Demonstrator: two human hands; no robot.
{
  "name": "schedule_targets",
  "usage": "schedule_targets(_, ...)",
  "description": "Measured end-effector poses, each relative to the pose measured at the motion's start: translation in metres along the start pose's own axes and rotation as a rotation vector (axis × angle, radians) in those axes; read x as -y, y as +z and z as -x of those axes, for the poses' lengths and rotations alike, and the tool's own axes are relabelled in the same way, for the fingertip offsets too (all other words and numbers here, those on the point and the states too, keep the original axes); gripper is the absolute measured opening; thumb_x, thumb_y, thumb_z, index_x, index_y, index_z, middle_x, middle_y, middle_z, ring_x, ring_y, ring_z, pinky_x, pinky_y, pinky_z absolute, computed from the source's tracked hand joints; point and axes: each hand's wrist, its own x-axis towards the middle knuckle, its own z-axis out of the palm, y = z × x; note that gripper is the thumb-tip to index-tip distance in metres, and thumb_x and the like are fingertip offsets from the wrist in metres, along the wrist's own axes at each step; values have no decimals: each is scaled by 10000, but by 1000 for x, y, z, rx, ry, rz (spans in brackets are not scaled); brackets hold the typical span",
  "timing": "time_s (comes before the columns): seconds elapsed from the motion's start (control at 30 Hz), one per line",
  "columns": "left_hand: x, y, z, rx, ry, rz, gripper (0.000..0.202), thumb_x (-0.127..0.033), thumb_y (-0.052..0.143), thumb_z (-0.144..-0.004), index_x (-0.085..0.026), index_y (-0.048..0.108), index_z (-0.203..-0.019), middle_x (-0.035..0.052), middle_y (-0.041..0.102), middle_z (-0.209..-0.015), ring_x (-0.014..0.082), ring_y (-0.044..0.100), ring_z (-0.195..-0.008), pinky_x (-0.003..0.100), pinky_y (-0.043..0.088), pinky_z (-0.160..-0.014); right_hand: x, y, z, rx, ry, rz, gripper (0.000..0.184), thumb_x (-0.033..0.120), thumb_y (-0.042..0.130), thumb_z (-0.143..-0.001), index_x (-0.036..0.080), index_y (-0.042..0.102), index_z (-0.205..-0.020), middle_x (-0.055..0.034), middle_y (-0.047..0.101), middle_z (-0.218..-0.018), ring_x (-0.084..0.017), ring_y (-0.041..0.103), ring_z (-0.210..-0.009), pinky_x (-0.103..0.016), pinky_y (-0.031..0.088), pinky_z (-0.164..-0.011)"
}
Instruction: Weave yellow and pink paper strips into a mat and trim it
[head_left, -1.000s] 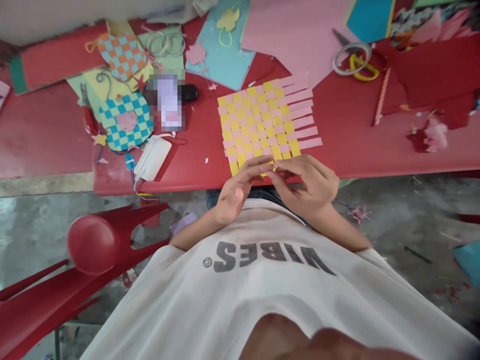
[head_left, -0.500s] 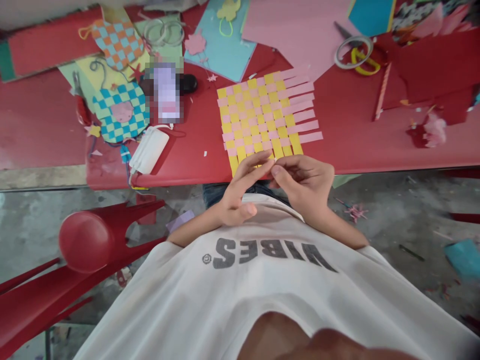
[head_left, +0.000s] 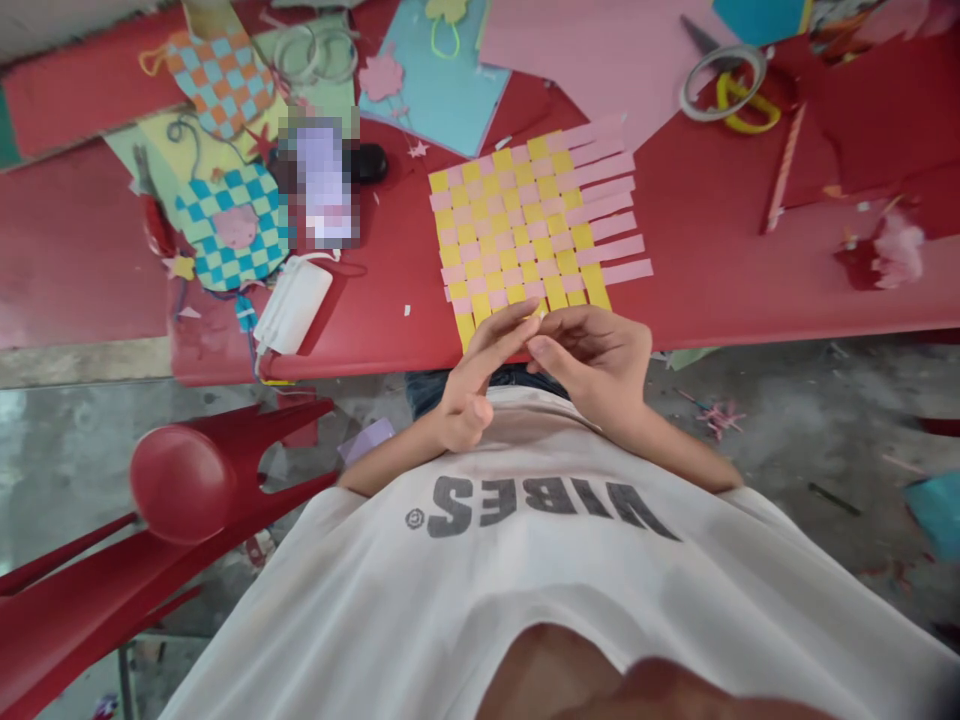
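Observation:
A woven mat of yellow and pink paper strips [head_left: 517, 225] lies on the red table [head_left: 697, 250], with loose pink strip ends sticking out on its right. Both hands work at the mat's near edge. My left hand [head_left: 480, 375] stretches its fingers forward onto the yellow strip ends, thumb tucked low. My right hand [head_left: 592, 355] is curled, its thumb and fingers pinched against the near edge of the mat beside the left fingertips. What sits inside the pinch is too small to make out.
Scissors [head_left: 724, 85] and tape rings lie at the back right on pink paper [head_left: 600, 45]. Other woven paper pieces [head_left: 225, 225], a white face mask [head_left: 292, 305] and a pencil [head_left: 784, 170] lie on the table. A red chair [head_left: 172, 490] stands at my left.
My left fingers have straightened and slid slightly left along the mat's near edge. The right hand has stayed pinched there. The camera view has shifted a little.

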Motion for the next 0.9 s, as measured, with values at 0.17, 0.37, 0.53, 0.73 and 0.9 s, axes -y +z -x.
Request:
schedule_targets(0.17,15,6,0,-56,-45,210,954,-944,365,-1107,-295,657,-1742,82,464,-1888,443,422,-1766,637,461,-1427,-14,-4,-9,29,-2,-21,502,602,1136,-780,273,830,-1004,21,810,-825,-146,706,-568,-279,625,-523)
schedule_targets(0.37,19,5,3,-32,-114,333,928,-998,357,-1090,-335,735,-1617,103,367,-1953,288,760,-1241,572,672,-1129,-26,0,-8,116,95,-106,408,645,1035,-913,272,875,-951,14,778,-725,-147,664,-473,-284,542,-429)
schedule_targets(0.53,22,-1,8,-56,-67,318,971,-1040,321,-1058,-370,732,-1628,55,368,-1948,355,641,-1482,562,649,-1144,-30,9,-12,132,176,-216,484,697,1013,-918,252,834,-858,3,762,-704,-136,616,-431,-272,486,-381)
schedule_targets(0.73,18,-4,12,-54,-89,305,1012,-1008,263,-1067,-374,574,-1792,18,175,-2021,427,459,-1709,613,596,-1250,-40,12,-11,-39,-77,78,458,682,754,-1146,261,773,-967,-9,725,-782,-145,650,-542,-292,551,-496)
schedule_targets(0.9,7,-6,13,-36,-136,233,1089,-1092,212,-1012,-433,505,-1829,-28,118,-2038,454,318,-1823,690,453,-1412,-43,7,-16,-59,-829,573,162,254,741,-1079,321,593,-1079,0,755,-958,-203,719,-765,-360,608,-612)
